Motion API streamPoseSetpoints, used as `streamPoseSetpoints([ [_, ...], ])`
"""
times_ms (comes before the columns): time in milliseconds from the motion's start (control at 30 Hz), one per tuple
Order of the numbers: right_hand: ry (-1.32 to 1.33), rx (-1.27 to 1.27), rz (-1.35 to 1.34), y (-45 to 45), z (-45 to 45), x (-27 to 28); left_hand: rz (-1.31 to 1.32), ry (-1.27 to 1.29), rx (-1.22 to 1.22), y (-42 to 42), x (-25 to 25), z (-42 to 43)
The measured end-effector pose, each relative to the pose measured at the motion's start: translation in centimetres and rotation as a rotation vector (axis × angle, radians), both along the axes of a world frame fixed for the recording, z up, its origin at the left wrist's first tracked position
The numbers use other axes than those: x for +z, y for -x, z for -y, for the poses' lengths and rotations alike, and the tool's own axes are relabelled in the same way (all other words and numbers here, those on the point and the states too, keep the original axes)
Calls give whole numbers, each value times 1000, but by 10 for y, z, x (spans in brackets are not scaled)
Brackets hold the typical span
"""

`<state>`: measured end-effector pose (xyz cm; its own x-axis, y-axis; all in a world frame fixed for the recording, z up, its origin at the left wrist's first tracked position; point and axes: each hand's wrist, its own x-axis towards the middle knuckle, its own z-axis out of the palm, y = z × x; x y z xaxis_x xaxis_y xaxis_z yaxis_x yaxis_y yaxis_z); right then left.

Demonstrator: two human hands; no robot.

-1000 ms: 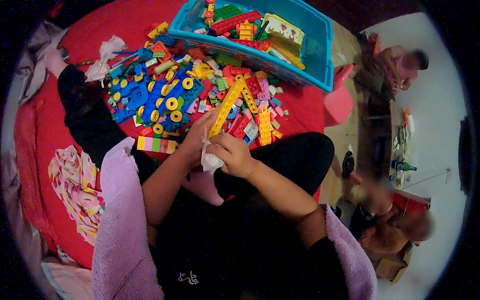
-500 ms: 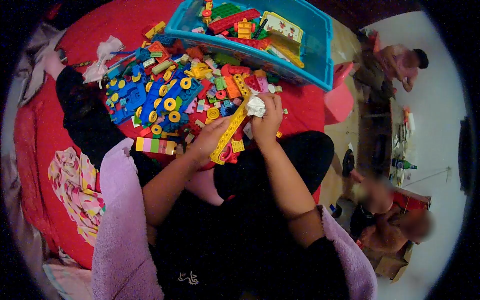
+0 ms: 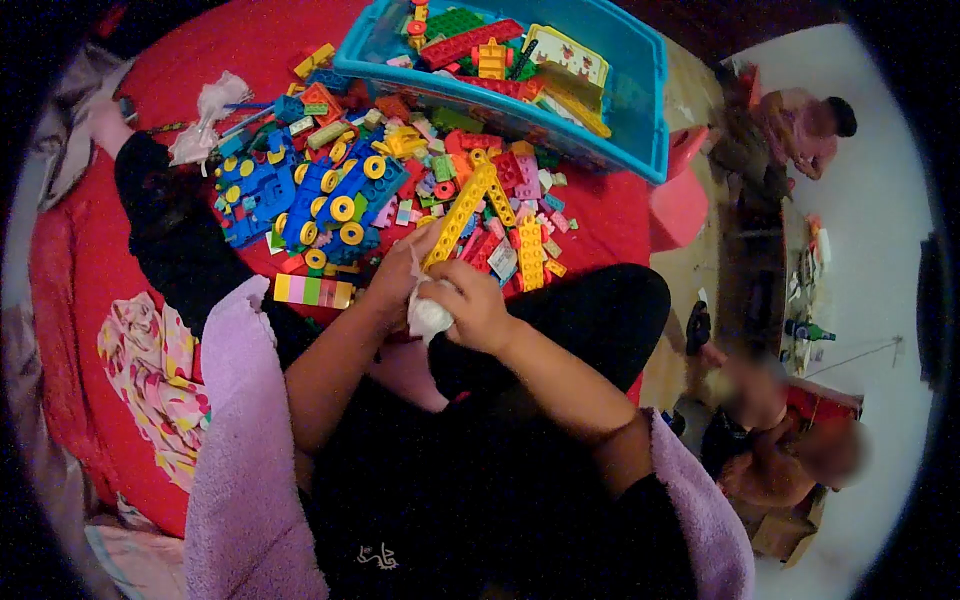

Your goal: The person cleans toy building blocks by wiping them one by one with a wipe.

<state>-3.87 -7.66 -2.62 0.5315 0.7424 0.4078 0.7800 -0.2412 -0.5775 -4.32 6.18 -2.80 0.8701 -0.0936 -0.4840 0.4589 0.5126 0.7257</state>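
Observation:
My left hand (image 3: 398, 272) is closed on a long yellow perforated toy strip (image 3: 462, 222), near its lower end. The strip slants up and away and meets a second yellow arm (image 3: 500, 198) at its top, forming a bent shape. In my right hand (image 3: 478, 308) is a crumpled white wipe (image 3: 430, 312), pressed around the strip's lower end beside my left fingers. That end is hidden by the wipe and the fingers. Past my right hand, a yellow studded brick (image 3: 531, 255) lies on the red cloth.
Mixed toy bricks and blue wheeled pieces (image 3: 330, 200) are piled ahead on the red cloth (image 3: 70, 260). Behind them stands a blue bin (image 3: 600, 150) holding larger pieces. A white crumpled wrapper (image 3: 212, 112) lies at the left. Other people (image 3: 800, 130) are at the right.
My right hand has moved down and left with the wipe, from the strip's upper part to its lower end. The strip has shifted upward, uncovering the yellow studded brick.

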Motion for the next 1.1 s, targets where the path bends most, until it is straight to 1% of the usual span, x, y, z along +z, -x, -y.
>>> streamPoseSetpoints([
  [67, -90, -139, 11, -7, 1, 1, 43, -38, -14, 0, -2, 1],
  [100, -115, -241, -33, -12, 1, -1, 7, -6, -47, -1, -6, 1],
  [133, -147, -317, 21, -22, 4, -1, -29, 25, -80, -1, -10, 1],
  [167, -158, -419, -13, -30, 7, 0, -91, 95, -44, 0, -13, 8],
  [200, -168, -522, -48, -37, 9, 4, -93, 96, -45, 2, -8, 10],
  [267, -213, -694, 0, -56, 16, 6, -85, 26, -145, 4, -1, 11],
  [300, -236, -741, -41, -62, 19, 3, -92, -9, -148, 3, -3, 13],
  [400, -214, -739, -26, -62, 20, -1, -108, 15, -148, 3, -3, 12],
  [433, -181, -710, -26, -55, 17, 2, -107, 15, -148, 4, -8, 8],
  [467, -97, -629, 23, -50, 16, -1, -75, 109, -156, 5, -16, 1],
  [500, -130, -501, -17, -39, 10, 2, -43, 203, -165, 6, -20, -3],
  [533, -105, -381, -5, -29, 7, -6, -42, 202, -165, 5, -11, -1],
  [567, -91, -281, 20, -15, 5, -16, -73, 169, -36, 3, -1, 4],
  [600, -154, -152, 9, -4, -1, -11, -102, 135, 95, 2, 6, 6],
  [633, -84, -46, 14, 3, -1, -5, 60, -311, -101, -3, -11, -6],
  [667, -14, 60, 18, 7, 0, -2, 61, -312, -100, -1, -26, -6],
  [700, -15, 59, 18, 6, 0, -4, 169, -307, -66, -1, -24, -5],
  [767, -34, 46, 18, 0, 1, -9, 278, -302, -34, 3, -20, -2],
  [800, -35, 44, 18, -4, 2, -10, 141, -110, 33, 4, -5, 3],
  [833, -64, -76, -8, -9, 5, -12, 2, 83, 99, 4, 3, 6],
  [867, -92, -194, -35, -15, 8, -13, 2, 84, 96, 3, 1, 6],
  [900, -149, -290, 1, -26, 9, -14, -81, 87, 0, 2, -3, 5],
  [933, -174, -408, -43, -32, 8, -3, -164, 89, -95, 1, -2, 5],
  [967, -149, -538, -10, -40, 11, 2, -147, 99, -105, 3, 1, 8],
  [1000, -195, -629, -16, -49, 13, 1, -147, 99, -105, 3, 0, 10],
  [1067, -199, -743, -28, -63, 22, -3, -25, 45, -223, 3, -2, 12],
  [1100, -199, -743, -27, -69, 27, -15, -35, 78, -204, 3, 0, 14],
])
